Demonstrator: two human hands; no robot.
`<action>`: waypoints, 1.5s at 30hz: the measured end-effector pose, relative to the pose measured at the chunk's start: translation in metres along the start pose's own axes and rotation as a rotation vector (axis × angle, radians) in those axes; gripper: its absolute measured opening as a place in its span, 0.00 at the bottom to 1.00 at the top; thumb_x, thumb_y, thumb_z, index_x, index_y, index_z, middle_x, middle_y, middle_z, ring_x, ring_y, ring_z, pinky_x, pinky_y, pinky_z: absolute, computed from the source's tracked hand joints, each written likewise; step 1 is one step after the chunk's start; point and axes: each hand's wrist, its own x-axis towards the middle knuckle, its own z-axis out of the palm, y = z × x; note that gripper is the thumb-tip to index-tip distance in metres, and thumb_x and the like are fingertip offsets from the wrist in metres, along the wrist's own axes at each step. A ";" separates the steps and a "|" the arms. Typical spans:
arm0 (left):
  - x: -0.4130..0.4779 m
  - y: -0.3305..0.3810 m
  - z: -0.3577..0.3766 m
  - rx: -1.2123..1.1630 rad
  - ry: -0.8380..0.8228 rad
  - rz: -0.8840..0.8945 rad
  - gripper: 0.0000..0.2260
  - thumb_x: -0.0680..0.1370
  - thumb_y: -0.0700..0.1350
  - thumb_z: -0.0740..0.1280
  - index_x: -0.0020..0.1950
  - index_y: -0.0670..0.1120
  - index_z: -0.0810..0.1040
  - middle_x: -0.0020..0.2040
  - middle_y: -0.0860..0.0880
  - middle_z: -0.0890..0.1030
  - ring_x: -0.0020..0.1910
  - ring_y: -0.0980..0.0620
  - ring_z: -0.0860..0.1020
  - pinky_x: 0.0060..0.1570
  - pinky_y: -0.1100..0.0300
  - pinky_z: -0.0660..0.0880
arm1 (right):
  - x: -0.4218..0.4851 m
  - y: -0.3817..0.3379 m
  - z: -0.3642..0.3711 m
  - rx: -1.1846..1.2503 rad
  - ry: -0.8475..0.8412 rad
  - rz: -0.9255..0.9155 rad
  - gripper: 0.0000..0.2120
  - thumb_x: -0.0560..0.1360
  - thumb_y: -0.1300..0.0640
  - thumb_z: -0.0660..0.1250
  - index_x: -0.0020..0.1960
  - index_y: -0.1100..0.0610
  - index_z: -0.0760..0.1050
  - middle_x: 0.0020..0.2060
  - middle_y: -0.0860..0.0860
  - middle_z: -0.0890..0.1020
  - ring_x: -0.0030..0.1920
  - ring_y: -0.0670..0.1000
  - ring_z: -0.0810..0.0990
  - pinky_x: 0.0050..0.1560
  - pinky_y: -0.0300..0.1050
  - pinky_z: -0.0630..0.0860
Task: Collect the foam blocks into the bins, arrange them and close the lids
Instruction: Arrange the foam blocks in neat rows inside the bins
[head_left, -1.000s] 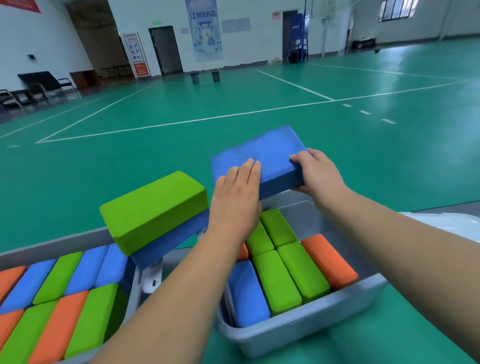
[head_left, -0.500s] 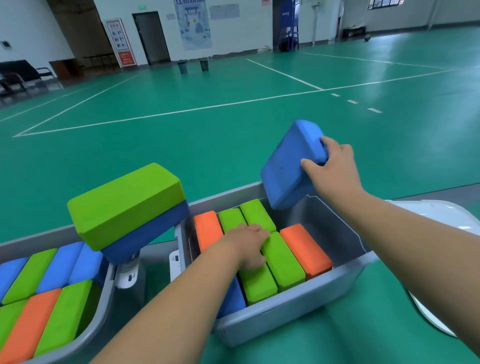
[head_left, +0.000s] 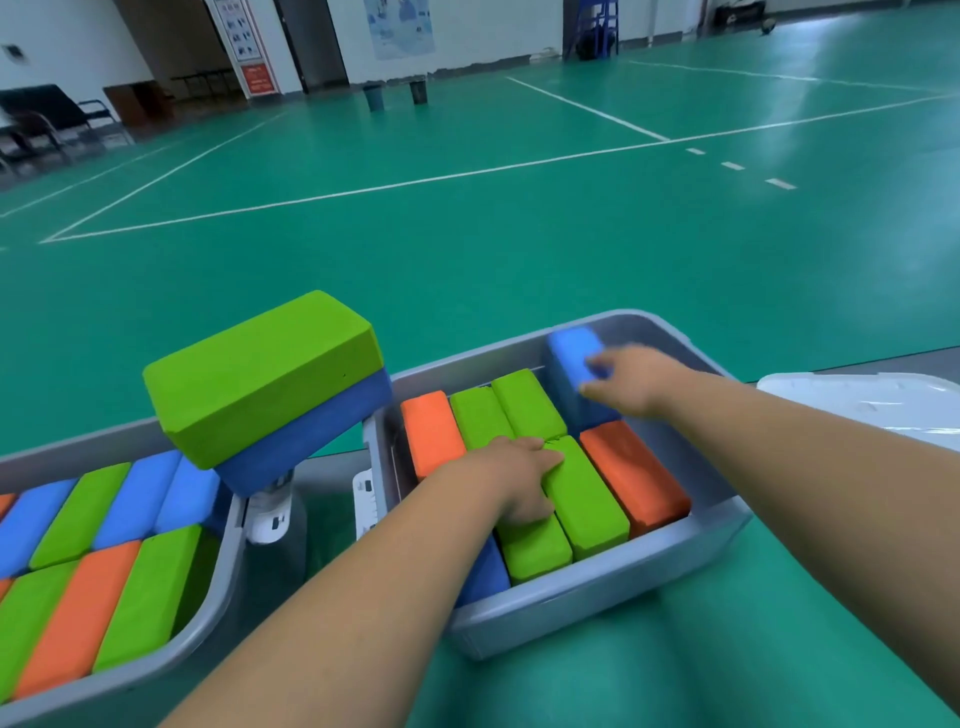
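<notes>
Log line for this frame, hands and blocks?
left hand: presses green block in right bin | right hand: on upright blue block, far corner, grip blurred | white lid: off

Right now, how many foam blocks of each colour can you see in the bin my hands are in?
Green blocks: 4
Orange blocks: 2
Blue blocks: 2
Total: 8 visible in the right bin

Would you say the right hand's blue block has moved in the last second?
Yes: the blue block dropped from above the grey bin into its far right corner.
</notes>
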 end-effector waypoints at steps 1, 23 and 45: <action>0.000 -0.003 0.002 -0.006 0.013 0.007 0.34 0.81 0.57 0.65 0.84 0.58 0.53 0.85 0.52 0.51 0.81 0.40 0.55 0.78 0.41 0.59 | -0.002 -0.001 0.011 -0.108 -0.183 0.038 0.28 0.80 0.43 0.64 0.79 0.48 0.67 0.76 0.56 0.71 0.73 0.58 0.71 0.71 0.49 0.67; -0.100 -0.135 -0.050 0.199 0.945 -0.503 0.29 0.70 0.44 0.70 0.70 0.44 0.69 0.67 0.42 0.72 0.64 0.39 0.72 0.59 0.45 0.73 | -0.001 -0.152 0.016 0.299 0.177 -0.209 0.13 0.79 0.51 0.63 0.49 0.57 0.83 0.46 0.55 0.85 0.50 0.57 0.81 0.51 0.48 0.78; -0.135 -0.184 -0.026 0.240 0.862 -0.559 0.40 0.69 0.54 0.72 0.78 0.46 0.64 0.77 0.48 0.69 0.69 0.45 0.71 0.59 0.47 0.70 | -0.012 -0.241 0.024 0.885 0.166 -0.058 0.20 0.71 0.33 0.65 0.55 0.44 0.73 0.45 0.51 0.84 0.46 0.54 0.86 0.55 0.59 0.82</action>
